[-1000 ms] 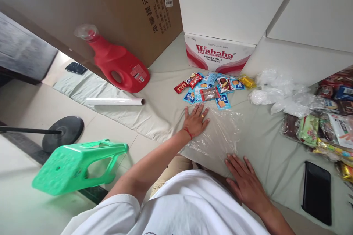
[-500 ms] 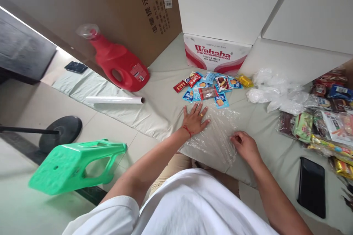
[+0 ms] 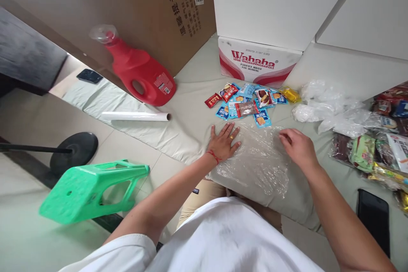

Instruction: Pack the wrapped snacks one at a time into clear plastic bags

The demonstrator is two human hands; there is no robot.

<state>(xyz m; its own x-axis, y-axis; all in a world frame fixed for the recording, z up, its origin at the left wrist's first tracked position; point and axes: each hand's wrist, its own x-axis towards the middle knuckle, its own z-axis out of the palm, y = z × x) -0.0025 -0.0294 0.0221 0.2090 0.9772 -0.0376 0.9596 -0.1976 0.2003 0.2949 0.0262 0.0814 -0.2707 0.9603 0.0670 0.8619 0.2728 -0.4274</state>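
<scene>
A thin sheet of clear plastic film point(image 3: 255, 161) lies wrinkled on the pale green cloth in front of me. My left hand point(image 3: 222, 142) rests flat on its left side, fingers spread, with a ring and a red string bracelet. At the film's upper right edge, my right hand point(image 3: 296, 146) has its thumb and fingertips pinched together; they seem to grip the film's edge. Just beyond the film is a small pile of wrapped snacks, among them a red-brown packet point(image 3: 246, 109), a blue packet point(image 3: 262, 118) and a yellow one point(image 3: 290, 94).
Behind the snacks stands a Wahaha box point(image 3: 258, 63). To the left are a red jug point(image 3: 143, 76), a white roll point(image 3: 137, 116) and a green stool point(image 3: 92, 191). On the right lie crumpled clear bags point(image 3: 338, 108), more packaged snacks point(image 3: 363, 153) and a black phone point(image 3: 373, 221).
My right hand has moved up and to the right, and the film's right side is spread wider. My left hand stays flat on the film. The view has shifted slightly.
</scene>
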